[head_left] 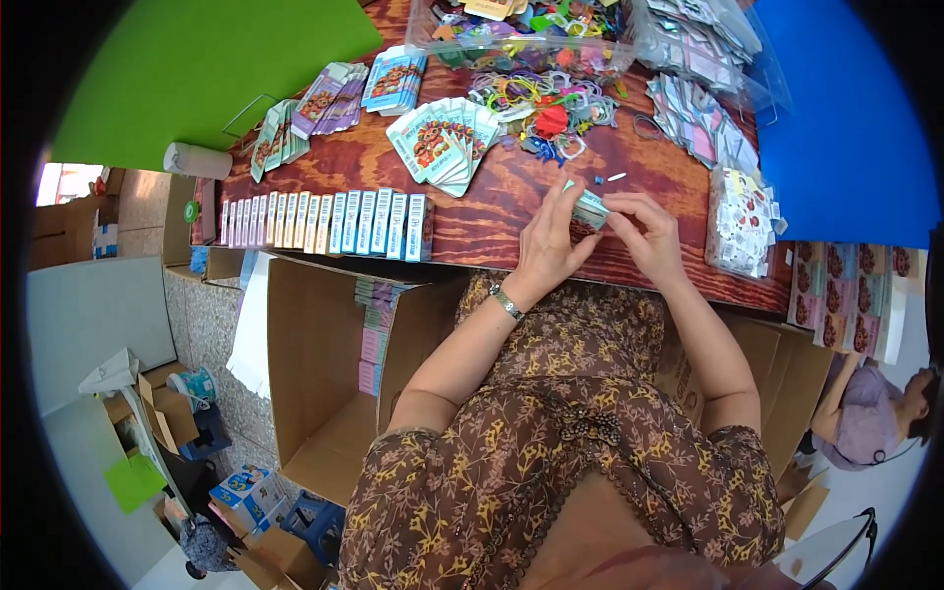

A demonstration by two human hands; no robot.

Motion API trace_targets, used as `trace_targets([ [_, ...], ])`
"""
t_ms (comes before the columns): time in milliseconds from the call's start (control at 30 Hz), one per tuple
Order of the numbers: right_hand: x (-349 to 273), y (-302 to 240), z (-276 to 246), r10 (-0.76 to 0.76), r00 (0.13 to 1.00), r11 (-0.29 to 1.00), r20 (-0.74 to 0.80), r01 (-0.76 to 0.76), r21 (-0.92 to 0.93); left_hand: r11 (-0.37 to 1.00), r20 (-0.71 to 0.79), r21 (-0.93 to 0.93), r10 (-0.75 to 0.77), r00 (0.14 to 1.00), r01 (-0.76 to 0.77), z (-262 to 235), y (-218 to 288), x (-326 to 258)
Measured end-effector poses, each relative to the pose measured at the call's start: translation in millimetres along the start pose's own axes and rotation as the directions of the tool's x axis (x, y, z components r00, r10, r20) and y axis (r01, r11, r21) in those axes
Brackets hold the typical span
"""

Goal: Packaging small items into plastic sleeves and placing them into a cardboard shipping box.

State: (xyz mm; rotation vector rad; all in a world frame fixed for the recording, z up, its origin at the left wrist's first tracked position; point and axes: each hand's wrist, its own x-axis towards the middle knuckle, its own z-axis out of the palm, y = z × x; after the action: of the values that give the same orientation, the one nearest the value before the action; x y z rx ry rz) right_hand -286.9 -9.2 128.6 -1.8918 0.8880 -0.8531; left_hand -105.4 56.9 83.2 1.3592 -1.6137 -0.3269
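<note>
My left hand is closed round a small pale green printed carton, held just above the near part of the wooden table. The fingertips of my right hand pinch together at the carton's right end; whether something small is between them is hidden. Beyond my hands lies a loose pile of colourful plastic trinkets and bands. Left of that pile, flat pale green cartons are spread in a fan. A tiny blue piece and a thin white piece rest just past the carton.
Filled cartons stand in a row along the table's left front edge. A clear bin of trinkets is at the back. Foil pouches and a tub of white slips are at right. A deep cardboard box stands below, left.
</note>
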Motion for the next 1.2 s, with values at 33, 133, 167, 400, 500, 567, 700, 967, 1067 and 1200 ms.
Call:
trace_targets([
  [33,-1,0,3,-0.038,0.999,0.999,-0.027,0.038,-0.024,1.000,0.006,0.016,-0.011,1.000,0.011,-1,4,1],
  [133,-2,-1,7,-0.092,0.994,0.993,-0.060,0.087,-0.082,0.999,-0.008,0.033,-0.003,1.000,0.003,2,4,1],
  [167,-2,-3,8,-0.109,0.992,0.988,-0.065,0.101,-0.116,0.999,-0.007,0.032,-0.004,1.000,0.004,2,3,0],
  [400,-6,-11,9,-0.252,0.968,0.901,-0.017,0.228,-0.370,0.999,-0.037,0.048,0.013,0.999,-0.011,6,4,-3],
  [500,-6,-7,9,-0.006,0.996,0.994,-0.086,-0.003,-0.110,0.997,-0.039,0.068,0.033,0.999,-0.030,6,5,-2],
  [567,-4,-4,5,-0.082,0.995,0.980,-0.053,0.071,-0.187,0.995,-0.044,0.081,0.054,0.998,-0.051,6,5,-2],
  [700,-4,-2,5,-0.209,0.977,0.933,-0.045,0.186,-0.307,0.996,-0.043,0.085,0.043,0.998,-0.039,8,4,-2],
  [967,3,0,-21,-0.271,0.949,0.910,0.158,0.306,-0.279,0.999,0.037,0.035,-0.004,0.999,0.003,4,4,-1],
  [1067,2,5,-18,-0.308,0.942,0.888,0.134,0.335,-0.315,0.999,0.042,0.034,0.027,0.999,-0.029,3,3,-1],
  [1200,0,11,-15,-0.374,0.921,0.853,0.108,0.387,-0.349,0.999,0.053,0.030,0.034,0.998,-0.036,4,3,-2],
])
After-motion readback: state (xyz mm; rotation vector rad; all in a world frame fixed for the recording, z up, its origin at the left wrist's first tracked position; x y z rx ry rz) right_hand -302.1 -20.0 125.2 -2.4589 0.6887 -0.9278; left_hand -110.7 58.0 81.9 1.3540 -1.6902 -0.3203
